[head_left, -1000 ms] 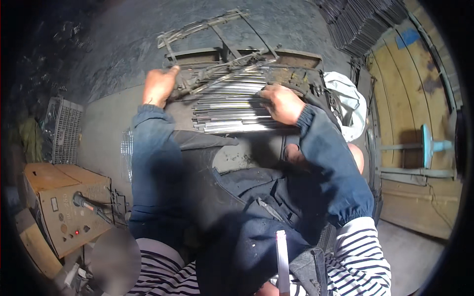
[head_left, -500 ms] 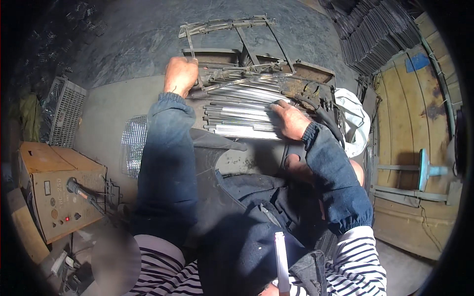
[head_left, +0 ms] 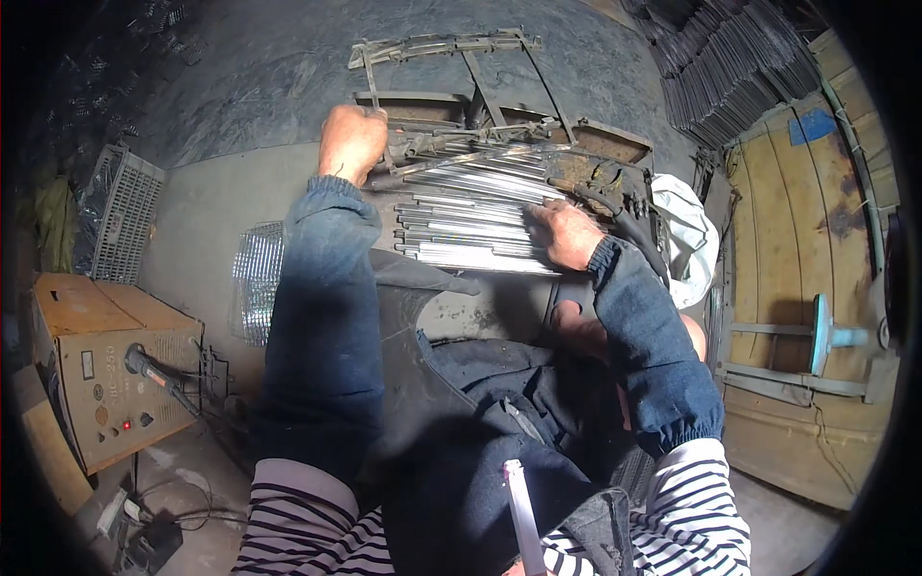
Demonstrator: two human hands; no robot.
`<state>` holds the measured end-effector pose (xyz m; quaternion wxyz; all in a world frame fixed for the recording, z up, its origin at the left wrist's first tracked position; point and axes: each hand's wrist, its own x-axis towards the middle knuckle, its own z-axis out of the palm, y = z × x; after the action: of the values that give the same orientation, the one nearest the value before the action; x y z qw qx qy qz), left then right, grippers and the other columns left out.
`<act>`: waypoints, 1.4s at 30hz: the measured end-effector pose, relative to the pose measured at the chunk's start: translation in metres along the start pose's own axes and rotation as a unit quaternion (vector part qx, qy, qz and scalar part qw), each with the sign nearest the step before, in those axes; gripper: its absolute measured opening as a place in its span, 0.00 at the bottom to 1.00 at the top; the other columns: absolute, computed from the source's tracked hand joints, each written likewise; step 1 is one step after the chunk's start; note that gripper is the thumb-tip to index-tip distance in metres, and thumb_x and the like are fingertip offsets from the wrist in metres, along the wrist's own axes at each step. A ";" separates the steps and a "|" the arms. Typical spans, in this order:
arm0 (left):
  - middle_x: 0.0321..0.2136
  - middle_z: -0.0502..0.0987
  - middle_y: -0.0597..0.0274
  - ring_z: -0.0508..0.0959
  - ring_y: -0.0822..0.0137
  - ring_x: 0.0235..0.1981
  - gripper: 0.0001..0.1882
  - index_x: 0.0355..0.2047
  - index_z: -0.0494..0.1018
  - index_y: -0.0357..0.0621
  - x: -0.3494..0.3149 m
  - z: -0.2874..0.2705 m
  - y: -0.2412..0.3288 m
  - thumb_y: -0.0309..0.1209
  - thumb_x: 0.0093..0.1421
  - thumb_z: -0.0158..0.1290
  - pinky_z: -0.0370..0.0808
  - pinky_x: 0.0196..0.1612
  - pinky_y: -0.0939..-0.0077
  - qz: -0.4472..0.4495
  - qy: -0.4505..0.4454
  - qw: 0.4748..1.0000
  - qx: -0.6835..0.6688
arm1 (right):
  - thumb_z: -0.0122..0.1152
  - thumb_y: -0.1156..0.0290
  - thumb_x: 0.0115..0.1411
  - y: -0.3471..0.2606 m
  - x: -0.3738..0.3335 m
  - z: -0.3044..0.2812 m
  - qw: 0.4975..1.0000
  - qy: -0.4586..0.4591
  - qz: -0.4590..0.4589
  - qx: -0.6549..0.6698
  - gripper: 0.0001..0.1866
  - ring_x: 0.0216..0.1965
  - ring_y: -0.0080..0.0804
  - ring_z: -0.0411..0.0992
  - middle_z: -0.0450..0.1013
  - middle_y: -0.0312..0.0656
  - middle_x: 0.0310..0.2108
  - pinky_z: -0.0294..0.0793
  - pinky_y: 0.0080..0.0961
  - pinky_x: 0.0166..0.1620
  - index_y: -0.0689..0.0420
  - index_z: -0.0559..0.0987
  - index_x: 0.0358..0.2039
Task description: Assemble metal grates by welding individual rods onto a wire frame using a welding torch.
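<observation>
My left hand is closed in a fist round an upright bar at the left end of a metal frame. Thin silvery metal rods lie side by side in a bundle below that frame. At the right part of the bundle, my right hand rests with bent fingers on the rods. Its fingertips are partly hidden, so whether they grip a rod is unclear. A dark, grimy holder or tool handle lies just right of that hand, next to a white cloth.
On the left stand an orange-sided welding machine and a grey plastic crate. A shiny wire-like grid stack lies by my left forearm. Dark metal grids are piled at the far right. A whitish stick juts up from the lower edge.
My right hand's fingers have bent in over the rods. My left hand has hardly moved. The whitish stick has shifted left, and a blurred round shape at the lower left is gone.
</observation>
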<state>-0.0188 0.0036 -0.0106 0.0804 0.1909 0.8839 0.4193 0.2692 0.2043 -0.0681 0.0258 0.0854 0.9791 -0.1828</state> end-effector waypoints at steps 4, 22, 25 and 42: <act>0.31 0.81 0.35 0.81 0.53 0.35 0.22 0.35 0.77 0.21 -0.001 0.000 0.000 0.38 0.61 0.56 0.73 0.41 0.58 0.015 0.007 1.000 0.001 | 0.60 0.70 0.60 0.014 0.003 -0.003 1.000 -0.005 0.015 -0.027 0.20 0.55 0.56 0.67 0.71 0.55 0.46 0.72 0.45 0.55 0.57 0.78 0.53; 0.28 0.80 0.38 0.80 0.57 0.33 0.23 0.35 0.77 0.20 0.000 0.002 -0.004 0.37 0.60 0.57 0.72 0.40 0.58 0.009 0.004 0.999 -0.030 | 0.59 0.81 0.48 0.010 0.001 -0.008 0.998 -0.048 0.017 -0.049 0.26 0.56 0.55 0.67 0.72 0.55 0.50 0.69 0.43 0.60 0.64 0.75 0.51; 0.40 0.79 0.29 0.80 0.39 0.48 0.21 0.40 0.78 0.24 -0.002 -0.004 0.004 0.36 0.59 0.58 0.74 0.50 0.57 -0.023 -0.020 0.999 -0.025 | 0.60 0.81 0.47 0.017 0.003 -0.006 0.997 -0.051 0.008 -0.060 0.24 0.54 0.54 0.69 0.74 0.53 0.47 0.70 0.42 0.59 0.63 0.78 0.48; 0.37 0.79 0.29 0.80 0.37 0.45 0.19 0.39 0.79 0.28 0.000 -0.002 -0.008 0.36 0.59 0.57 0.75 0.48 0.54 -0.001 0.006 1.000 -0.004 | 0.60 0.81 0.59 -0.029 0.029 -0.117 0.971 0.204 -0.064 0.108 0.22 0.38 0.54 0.80 0.79 0.59 0.37 0.78 0.37 0.44 0.65 0.73 0.56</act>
<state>-0.0214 -0.0030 -0.0154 0.0764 0.1873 0.8828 0.4240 0.2328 0.2244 0.0493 -0.1951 0.0606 0.9417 -0.2674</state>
